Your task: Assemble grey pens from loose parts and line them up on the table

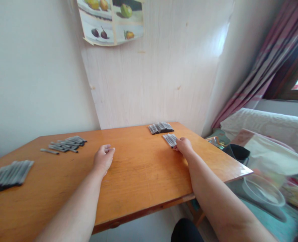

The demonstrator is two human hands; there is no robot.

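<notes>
My right hand (184, 146) is at the right end of a small row of grey pens (169, 140) with black ends, near the table's far right. Its fingers are pinched on a pen there, which they mostly hide. A fuller row of the same pens (161, 128) lies just behind. Over the middle of the table, my left hand (105, 158) has its fingers curled in, and nothing shows in it. To its left is a loose heap of similar pens (67, 144), with one pen (49, 151) lying apart.
Another row of pens (11, 174) lies at the left of the orange wooden table (139, 174). Past the table's right edge are a black container (237, 153) and a clear plastic tub (263, 191). A sheet of fruit pictures (112, 22) hangs on the back wall.
</notes>
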